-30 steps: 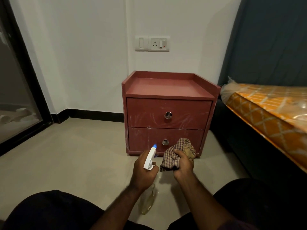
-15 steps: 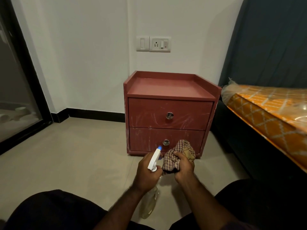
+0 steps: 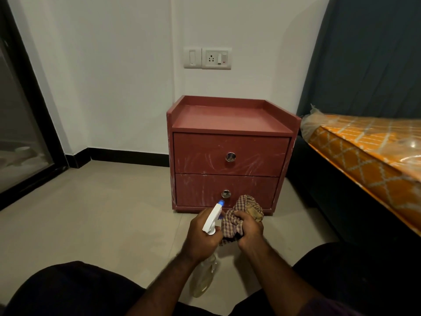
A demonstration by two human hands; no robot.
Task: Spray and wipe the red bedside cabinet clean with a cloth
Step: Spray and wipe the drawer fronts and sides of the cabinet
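Note:
The red bedside cabinet [image 3: 230,153] stands on the floor against the white wall, with two drawers, round metal knobs and whitish smears across both fronts. My left hand [image 3: 201,236] grips a spray bottle [image 3: 213,218] with a white head and blue nozzle; its clear body hangs below the hand, the nozzle tilted up toward the lower drawer. My right hand [image 3: 249,228] holds a bunched checked cloth [image 3: 246,209] right beside the nozzle. Both hands hover a short way in front of the cabinet's base.
A bed with an orange plastic-wrapped mattress [image 3: 369,153] runs along the right, close to the cabinet. A dark-framed glass door [image 3: 25,124] is on the left. A switch and socket plate [image 3: 207,58] sits on the wall above. My knees fill the bottom edge.
Both hands have drifted slightly right and forward toward the cabinet's lower drawer, still holding the bottle and cloth. The camera has shifted a little.

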